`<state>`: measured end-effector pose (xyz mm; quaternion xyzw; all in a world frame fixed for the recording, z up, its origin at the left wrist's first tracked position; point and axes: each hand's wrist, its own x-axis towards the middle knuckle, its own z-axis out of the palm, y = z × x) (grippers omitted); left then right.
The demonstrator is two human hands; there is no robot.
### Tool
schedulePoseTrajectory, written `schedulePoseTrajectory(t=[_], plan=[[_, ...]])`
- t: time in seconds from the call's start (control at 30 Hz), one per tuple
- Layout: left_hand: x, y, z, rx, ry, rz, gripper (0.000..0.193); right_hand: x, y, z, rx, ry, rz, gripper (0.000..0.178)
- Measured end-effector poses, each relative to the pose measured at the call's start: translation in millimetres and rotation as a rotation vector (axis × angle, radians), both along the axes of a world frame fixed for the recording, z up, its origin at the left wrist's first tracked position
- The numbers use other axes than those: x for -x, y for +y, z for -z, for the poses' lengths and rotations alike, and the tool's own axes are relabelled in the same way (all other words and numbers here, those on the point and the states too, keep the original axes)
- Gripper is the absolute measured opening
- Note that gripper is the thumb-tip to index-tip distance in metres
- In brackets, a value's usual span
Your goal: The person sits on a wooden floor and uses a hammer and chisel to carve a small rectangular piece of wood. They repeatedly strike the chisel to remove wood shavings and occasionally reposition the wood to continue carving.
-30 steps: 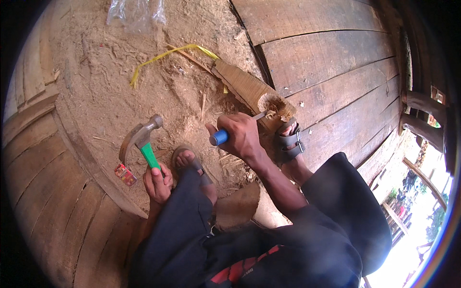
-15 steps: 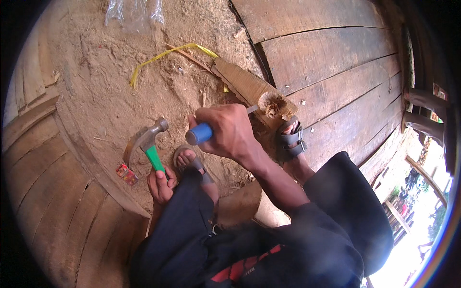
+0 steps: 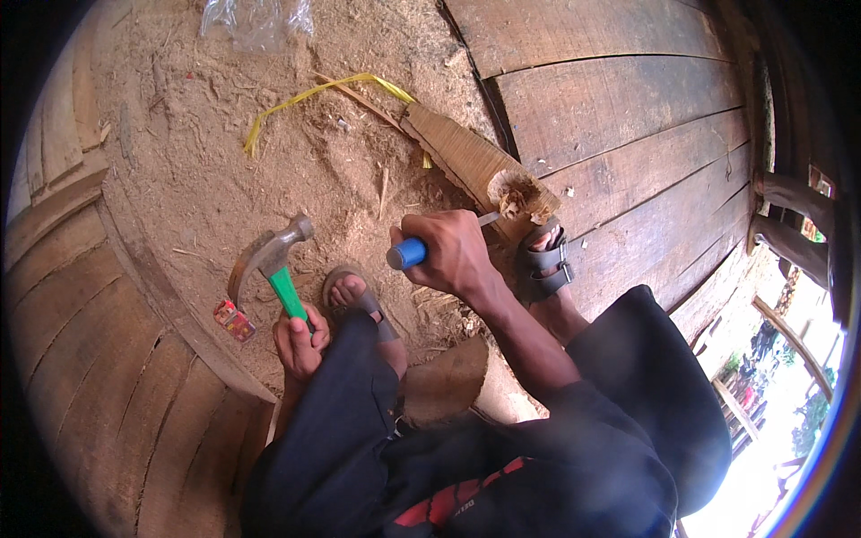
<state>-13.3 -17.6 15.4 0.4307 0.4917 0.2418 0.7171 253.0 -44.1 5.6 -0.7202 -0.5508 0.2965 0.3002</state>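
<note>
My left hand point(image 3: 302, 342) is wrapped round the green grip of a claw hammer point(image 3: 285, 289), whose steel head points up and away from me. In my right hand point(image 3: 453, 255) is a chisel point(image 3: 409, 254) with a blue handle, held in a fist. Its metal blade reaches to the edge of a rough hollow carved near the close end of a wooden board point(image 3: 466, 160); the very tip is hard to make out. Wood chips and splinters lie in the hollow point(image 3: 517, 197). My right sandalled foot point(image 3: 544, 255) rests against that end of the board.
Sawdust and shavings cover the ground point(image 3: 197, 161). A yellow strap point(image 3: 309, 92) lies by the board's far end, and clear plastic point(image 3: 256, 20) lies beyond. A small red packet point(image 3: 234, 320) sits left of the hammer. Plank surfaces flank me at left point(image 3: 99, 359) and right point(image 3: 619, 108).
My right hand and the chisel have shifted right and slightly toward me, with the blade now at the hollow's nearer left edge. The left hand and hammer have barely moved.
</note>
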Motion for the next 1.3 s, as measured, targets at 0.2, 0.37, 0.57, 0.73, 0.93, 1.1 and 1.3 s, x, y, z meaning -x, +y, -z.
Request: schedulePoseTrajectory(t=[0.2, 0.37, 0.57, 0.73, 0.93, 1.1, 1.3], plan=[[3, -2, -1, -0.053, 0.014, 0.039, 0.054, 2, -2, -1, -0.005, 0.019, -0.036, 0.029], [2, 0, 5, -0.076, 0.024, 0.091, 0.053, -3, -8, -2, 0.014, -0.013, -0.041, 0.018], [5, -4, 0, -0.082, 0.046, 0.054, 0.051, -3, -10, -4, -0.013, 0.008, -0.081, 0.014], [4, -2, 8, -0.084, 0.03, 0.067, 0.05, -4, -10, -3, -0.024, -0.009, -0.036, 0.015], [7, -4, 13, -0.081, 0.013, 0.085, 0.049, -1, -11, -3, -0.069, 0.008, 0.011, 0.03], [13, -5, 2, -0.198, -0.068, 0.142, 0.048, 0, -5, -5, -0.043, 0.03, 0.082, 0.029], [4, 3, 6, -0.487, 0.046, 0.414, 0.039, 0, -4, 3, -0.045, 0.037, 0.066, 0.029]])
